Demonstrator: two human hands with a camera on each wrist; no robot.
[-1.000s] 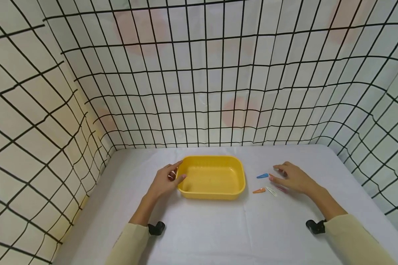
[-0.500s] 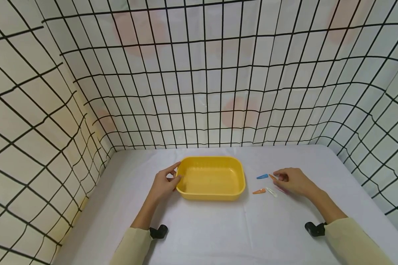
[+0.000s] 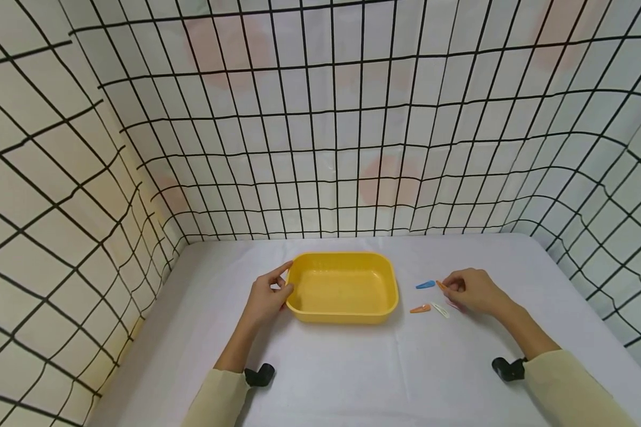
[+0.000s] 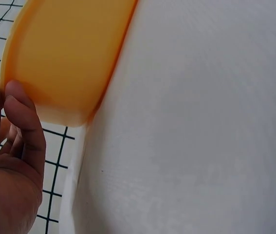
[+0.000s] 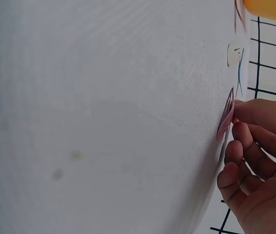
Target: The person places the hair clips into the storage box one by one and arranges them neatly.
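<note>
At the left end of a yellow plastic tray (image 3: 342, 317), my left hand (image 3: 264, 296) grips the rim, thumb on the inner side. The left wrist view shows that thumb (image 4: 21, 105) against the tray wall (image 4: 60, 63). To the right of the tray, my right hand (image 3: 472, 290) pinches an orange snap hair clip (image 3: 441, 285) between thumb and fingertips. Around it lie a blue hair clip (image 3: 425, 284), another orange hair clip (image 3: 420, 309), a white hair clip (image 3: 440, 309) and a pink hair clip (image 3: 454, 305), partly under the hand. In the right wrist view the pink clip (image 5: 225, 119) is near the thumb.
A white cloth (image 3: 342, 373) covers the table. Black wire grid panels (image 3: 331, 148) backed with pale fabric enclose the back and both sides. A black wrist camera (image 3: 260, 375) sits on the left wrist, another black camera (image 3: 508, 369) on the right.
My right hand's fingers have closed together onto the orange clip beside the blue one. The left hand's thumb has drawn back to the tray rim; the tray stays about where it was.
</note>
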